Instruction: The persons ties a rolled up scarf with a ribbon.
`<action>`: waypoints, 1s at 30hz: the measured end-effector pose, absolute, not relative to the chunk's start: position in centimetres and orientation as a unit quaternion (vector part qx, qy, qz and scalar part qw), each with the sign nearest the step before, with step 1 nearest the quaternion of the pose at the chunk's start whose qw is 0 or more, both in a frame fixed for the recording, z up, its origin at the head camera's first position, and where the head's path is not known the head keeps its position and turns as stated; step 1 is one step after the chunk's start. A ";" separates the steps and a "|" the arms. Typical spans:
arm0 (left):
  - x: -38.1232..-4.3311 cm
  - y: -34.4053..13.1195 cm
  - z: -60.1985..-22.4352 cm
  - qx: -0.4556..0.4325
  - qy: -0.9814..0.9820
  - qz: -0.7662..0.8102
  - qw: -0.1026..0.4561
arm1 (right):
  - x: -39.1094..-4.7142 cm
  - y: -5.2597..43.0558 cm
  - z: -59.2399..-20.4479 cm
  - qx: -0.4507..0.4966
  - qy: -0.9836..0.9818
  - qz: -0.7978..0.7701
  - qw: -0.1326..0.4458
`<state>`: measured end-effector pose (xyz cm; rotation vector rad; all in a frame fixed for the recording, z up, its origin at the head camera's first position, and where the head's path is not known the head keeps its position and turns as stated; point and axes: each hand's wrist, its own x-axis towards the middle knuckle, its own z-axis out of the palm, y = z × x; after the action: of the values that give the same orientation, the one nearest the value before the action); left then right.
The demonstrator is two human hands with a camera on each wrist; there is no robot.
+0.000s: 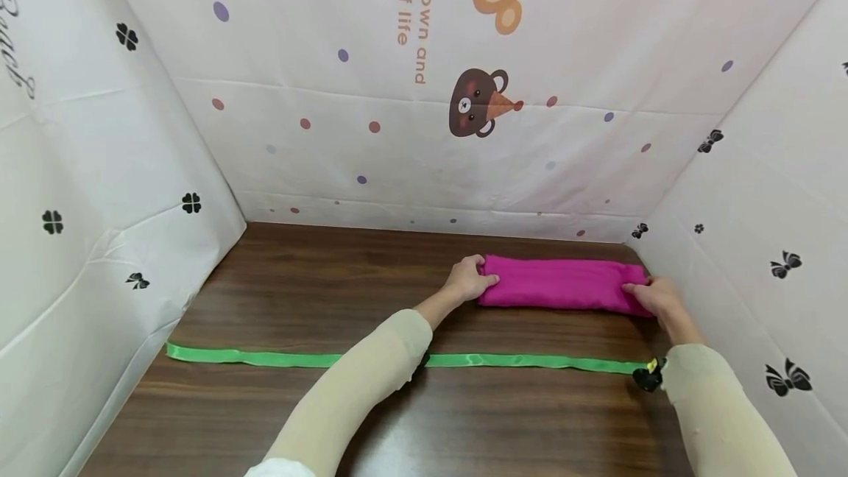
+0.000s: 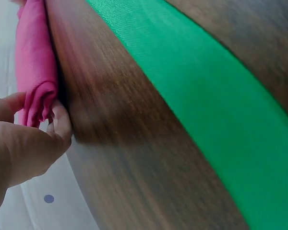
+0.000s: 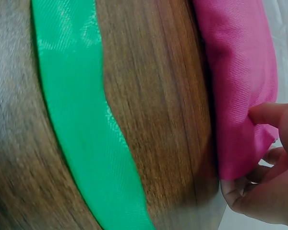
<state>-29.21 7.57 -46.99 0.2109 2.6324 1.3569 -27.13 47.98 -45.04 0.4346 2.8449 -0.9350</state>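
Observation:
A bright pink cloth (image 1: 556, 283), folded into a long thick roll, lies lengthwise near the back right of the table. My left hand (image 1: 469, 280) grips its left end; in the left wrist view the thumb and fingers pinch the rolled layers (image 2: 38, 91). At the other end my right hand (image 1: 657, 296) holds the cloth, thumb on top and fingers curled beneath the end, as the right wrist view shows. In front of the roll a green ribbon (image 1: 278, 359) stretches across the table, passing under my left forearm.
The dark wooden table (image 1: 318, 293) meets a printed white sheet (image 1: 331, 153) at the back. More white sheets stand at the left (image 1: 99, 168) and right (image 1: 748, 227); the right one is close beside my right hand. Wrist cameras show at both sleeves.

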 end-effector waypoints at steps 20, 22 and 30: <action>-29.9 5.5 -46.6 0.084 0.866 0.485 0.082 | -27.1 47.4 -44.6 0.121 0.942 -0.309 0.046; -29.9 5.2 -46.4 0.090 0.863 0.491 0.082 | -27.2 47.2 -44.5 0.122 0.939 -0.319 0.043; -30.2 3.4 -46.1 0.101 0.858 0.498 0.081 | -27.5 46.2 -43.7 0.092 0.947 -0.307 0.040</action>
<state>-30.16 3.41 -46.13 0.3008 2.5643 1.4872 -27.46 46.22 -43.72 0.2831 2.9001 -0.9392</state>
